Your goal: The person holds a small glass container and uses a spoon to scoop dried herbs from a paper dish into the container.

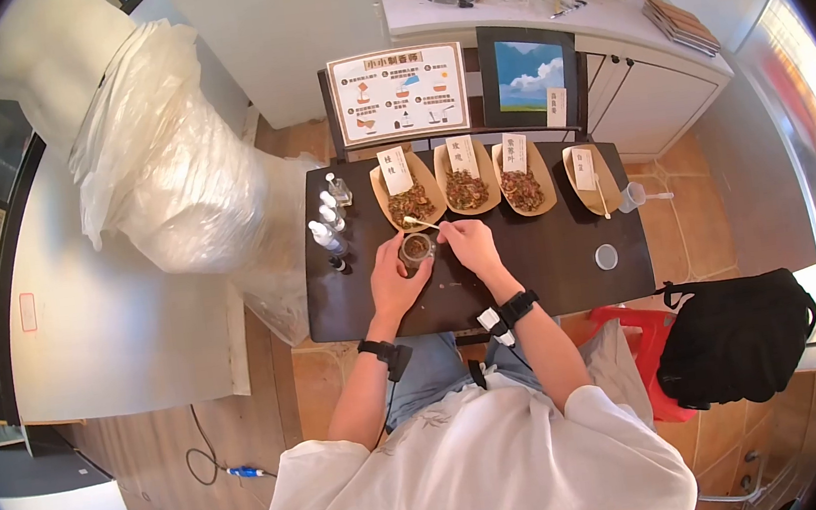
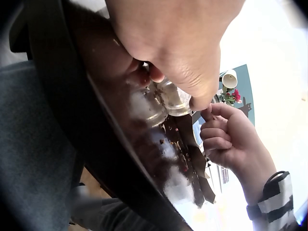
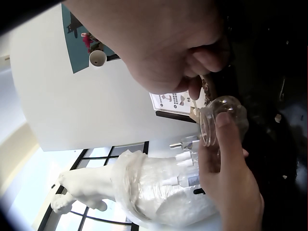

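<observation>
My left hand [image 1: 396, 282] grips a small clear glass jar [image 1: 416, 248] near the table's front edge. Dark dried bits show inside its open mouth. Between thumb and fingers, my right hand [image 1: 471, 248] pinches a small light wooden spoon [image 1: 423, 223], whose head lies just beyond the jar, by the near end of a paper tray [image 1: 383, 200] of dried plant pieces. In the right wrist view, the jar [image 3: 226, 118] is tilted, with the left thumb along its side. The left wrist view shows the right hand [image 2: 236, 137] beside the jar.
Two similar paper trays [image 1: 442, 162] [image 1: 501, 159] hold dried pieces; a fourth [image 1: 573, 161] carries a spoon. White-capped bottles [image 1: 323, 234] line the left. A round lid [image 1: 607, 256] and clear cup [image 1: 632, 196] are right. An instruction board [image 1: 399, 95] stands behind; a black bag [image 1: 735, 339] sits right.
</observation>
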Demonstrator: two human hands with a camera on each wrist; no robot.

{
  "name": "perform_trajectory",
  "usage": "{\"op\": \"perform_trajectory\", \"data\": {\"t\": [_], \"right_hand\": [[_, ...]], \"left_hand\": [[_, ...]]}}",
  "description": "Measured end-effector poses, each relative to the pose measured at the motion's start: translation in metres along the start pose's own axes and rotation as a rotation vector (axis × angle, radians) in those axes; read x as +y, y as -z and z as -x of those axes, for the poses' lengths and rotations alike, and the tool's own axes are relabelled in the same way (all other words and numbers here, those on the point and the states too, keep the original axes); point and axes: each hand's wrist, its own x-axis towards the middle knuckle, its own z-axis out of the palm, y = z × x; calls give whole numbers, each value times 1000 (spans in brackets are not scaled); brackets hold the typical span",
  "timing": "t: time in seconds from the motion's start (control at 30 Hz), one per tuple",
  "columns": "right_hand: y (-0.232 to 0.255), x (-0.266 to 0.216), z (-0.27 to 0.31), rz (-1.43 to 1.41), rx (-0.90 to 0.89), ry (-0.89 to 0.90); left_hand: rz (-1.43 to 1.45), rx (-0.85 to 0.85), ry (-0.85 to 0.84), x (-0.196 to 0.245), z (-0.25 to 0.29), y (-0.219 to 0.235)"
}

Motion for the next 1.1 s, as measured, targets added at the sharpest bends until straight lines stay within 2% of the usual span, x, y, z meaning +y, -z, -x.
{"op": "perform_trajectory", "data": {"t": [0.17,0.47,0.67,0.87,1.1], "right_hand": [[-5,0,-8,35,-52,-5],[-6,-1,-8,100,-21,-9],[-12,4,-12,137,20,32],[-18,6,-7,218,130,159],[-14,-1,-2,233,142,194]], "left_hand": [[5,0,1,2,0,1],[0,-12,-1,2,0,1],[9,-3,-3,6,-1,3],[17,7,-9,6,-1,2],[6,9,-15,5,-1,1]]}}
